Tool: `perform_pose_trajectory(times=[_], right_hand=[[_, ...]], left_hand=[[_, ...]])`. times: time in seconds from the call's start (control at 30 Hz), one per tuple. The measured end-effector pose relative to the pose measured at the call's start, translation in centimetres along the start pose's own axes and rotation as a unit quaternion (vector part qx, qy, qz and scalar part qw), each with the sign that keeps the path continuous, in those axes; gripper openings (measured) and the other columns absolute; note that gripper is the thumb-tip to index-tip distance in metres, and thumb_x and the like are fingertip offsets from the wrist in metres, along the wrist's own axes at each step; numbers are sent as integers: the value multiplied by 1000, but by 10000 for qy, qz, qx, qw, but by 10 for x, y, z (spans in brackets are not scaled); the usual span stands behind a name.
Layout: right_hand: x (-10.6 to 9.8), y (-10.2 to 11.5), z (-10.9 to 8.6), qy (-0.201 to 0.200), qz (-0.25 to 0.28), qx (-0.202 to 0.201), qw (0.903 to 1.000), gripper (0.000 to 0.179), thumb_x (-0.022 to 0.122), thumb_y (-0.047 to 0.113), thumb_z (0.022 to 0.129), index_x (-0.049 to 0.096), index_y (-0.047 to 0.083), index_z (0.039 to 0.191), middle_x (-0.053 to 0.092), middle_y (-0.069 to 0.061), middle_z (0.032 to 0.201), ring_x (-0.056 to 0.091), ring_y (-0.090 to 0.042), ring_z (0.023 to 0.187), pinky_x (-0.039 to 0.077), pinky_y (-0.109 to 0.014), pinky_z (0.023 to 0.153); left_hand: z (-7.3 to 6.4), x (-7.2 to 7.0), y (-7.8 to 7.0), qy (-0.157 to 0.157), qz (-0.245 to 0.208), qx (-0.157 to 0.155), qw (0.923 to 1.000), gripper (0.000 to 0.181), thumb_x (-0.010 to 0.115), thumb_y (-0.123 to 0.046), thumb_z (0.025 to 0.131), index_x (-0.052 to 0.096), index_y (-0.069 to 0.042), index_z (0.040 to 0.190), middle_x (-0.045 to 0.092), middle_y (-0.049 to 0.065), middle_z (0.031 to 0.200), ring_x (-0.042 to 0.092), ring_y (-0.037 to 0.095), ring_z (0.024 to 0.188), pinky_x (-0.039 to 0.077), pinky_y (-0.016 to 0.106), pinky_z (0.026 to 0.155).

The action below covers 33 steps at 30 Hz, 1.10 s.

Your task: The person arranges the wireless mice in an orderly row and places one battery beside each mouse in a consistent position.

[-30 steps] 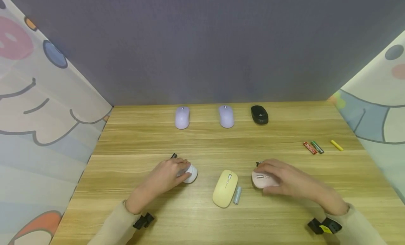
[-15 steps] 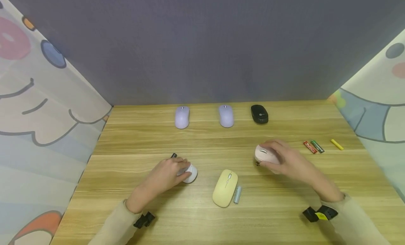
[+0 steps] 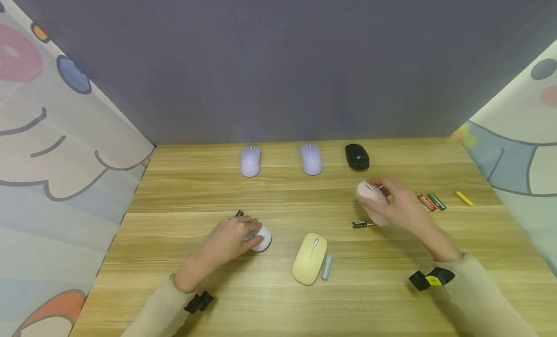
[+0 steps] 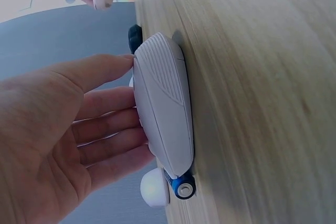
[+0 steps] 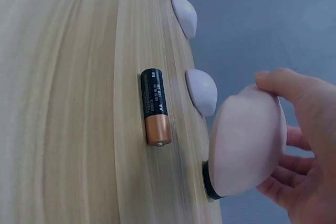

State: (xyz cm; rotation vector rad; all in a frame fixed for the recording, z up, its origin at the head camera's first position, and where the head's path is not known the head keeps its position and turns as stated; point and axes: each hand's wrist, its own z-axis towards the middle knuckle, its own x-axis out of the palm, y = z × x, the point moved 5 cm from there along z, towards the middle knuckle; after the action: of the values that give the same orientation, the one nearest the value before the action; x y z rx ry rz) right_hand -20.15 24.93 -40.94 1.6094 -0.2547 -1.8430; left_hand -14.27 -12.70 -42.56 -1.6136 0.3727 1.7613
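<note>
The right grip (image 3: 402,206), thumb and fingers clamped on the pink mouse (image 5: 247,140), has moved farther out and now holds it off the counter (image 3: 196,187). That bares the black-and-copper battery (image 5: 156,106) on the near side of this grip, leaving mouse and battery plainly separate pieces to work with. The left grip (image 3: 230,238) stays wrapped on the white mouse (image 4: 164,106), a blue battery (image 4: 184,188) just beyond its fingers. Between both grips lie the yellow mouse (image 3: 310,259) and silver battery (image 3: 327,268), untouched.
</note>
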Motion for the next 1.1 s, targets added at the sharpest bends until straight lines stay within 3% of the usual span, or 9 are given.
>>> perform_pose_trajectory(times=[0.33, 0.57, 0.87, 1.1], right_hand=[[1, -19, 12, -78, 137, 929, 9955, 56, 74, 40, 94, 62, -4, 127, 63, -25, 117, 65, -39, 96, 53, -31, 63], [7, -33, 18, -145, 6, 1337, 9909, 59, 72, 46, 95, 62, -5, 124, 64, -27, 117, 62, -40, 101, 51, -33, 67], [16, -43, 24, 94, -64, 1692, 9855, 69, 69, 55, 94, 60, -5, 127, 62, -29, 120, 61, -41, 105, 55, -40, 71], [21, -48, 26, 192, -111, 1736, 9846, 70, 68, 54, 95, 58, -7, 127, 60, -31, 121, 59, -44, 107, 58, -52, 77]], left_hand=[[-1, 0, 1, 49, -42, -52, 10000, 27, 81, -19, 91, 78, 3, 108, 76, 19, 111, 75, 32, 102, 64, 42, 85], [-2, 1, 1, -11, -35, -28, 10000, 28, 81, -19, 90, 78, 3, 107, 77, 19, 110, 75, 32, 101, 64, 42, 84], [-2, 1, 3, -34, -14, -92, 10000, 30, 82, -21, 89, 78, 2, 109, 77, 19, 111, 75, 31, 101, 65, 41, 84], [-1, 0, 0, -75, -48, -14, 10000, 28, 82, -19, 90, 78, 2, 108, 77, 19, 110, 76, 31, 101, 65, 42, 84]])
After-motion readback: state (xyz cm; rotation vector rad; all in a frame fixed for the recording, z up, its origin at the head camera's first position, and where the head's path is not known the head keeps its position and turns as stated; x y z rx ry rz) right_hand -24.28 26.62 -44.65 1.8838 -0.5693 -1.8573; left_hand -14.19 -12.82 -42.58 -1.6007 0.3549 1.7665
